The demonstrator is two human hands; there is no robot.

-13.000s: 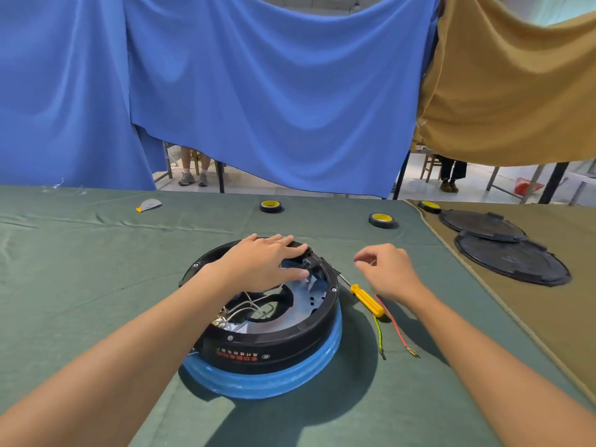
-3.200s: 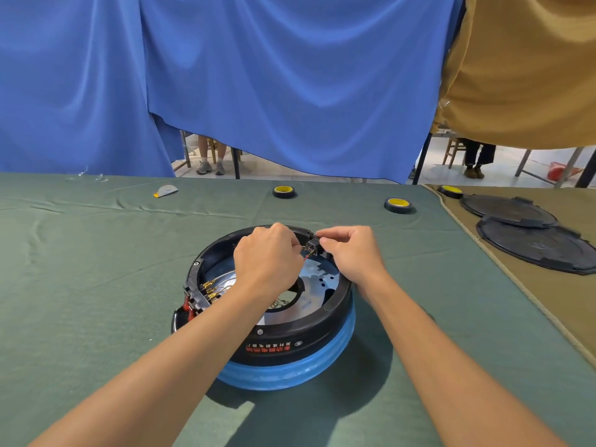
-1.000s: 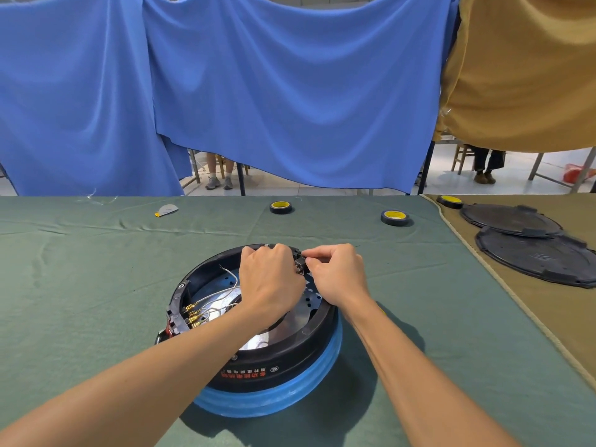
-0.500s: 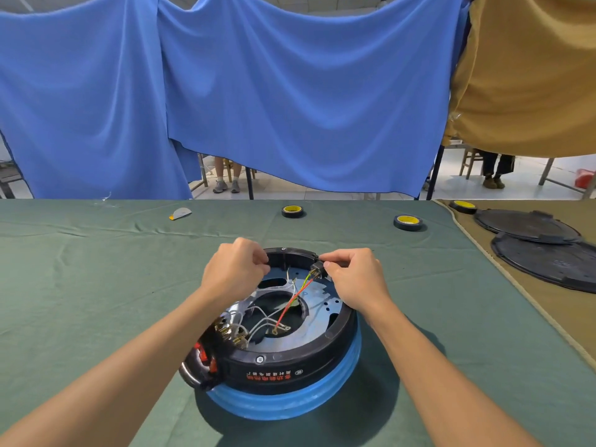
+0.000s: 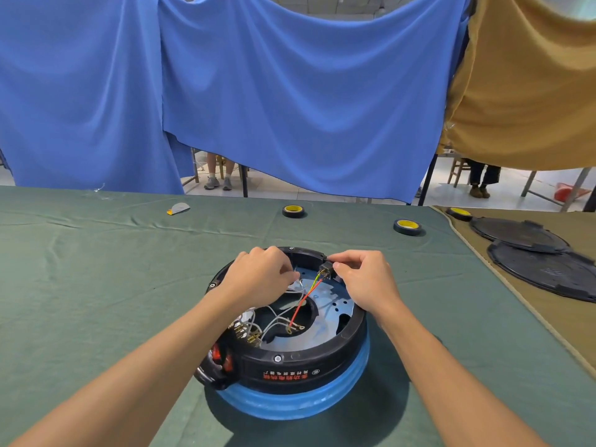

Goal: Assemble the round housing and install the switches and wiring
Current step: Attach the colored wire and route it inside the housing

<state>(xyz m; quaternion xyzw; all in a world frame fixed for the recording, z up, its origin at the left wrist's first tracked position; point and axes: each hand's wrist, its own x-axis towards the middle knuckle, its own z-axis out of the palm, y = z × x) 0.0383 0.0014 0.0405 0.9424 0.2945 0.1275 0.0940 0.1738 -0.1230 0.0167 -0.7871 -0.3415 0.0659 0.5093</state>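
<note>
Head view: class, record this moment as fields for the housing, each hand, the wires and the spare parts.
Housing: round housing, black ring on blue base, top open
Right hand: right hand pinches black switch at far rim
Left hand: left hand curled over white wires, grip unclear
Wires: red wire and yellow-green wire leave the switch
Spare parts: three tape rolls, two black lids

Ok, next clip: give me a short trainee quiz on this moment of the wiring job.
1. True or false: the right hand pinches the small black connector at the far rim of the round housing.
2. How many tape rolls lie beyond it?
3. The loose end of the red wire lies: A) over the housing's centre opening; B) on the green cloth; C) under a tape roll.
Key: 1 true; 2 three; 3 A.
</note>
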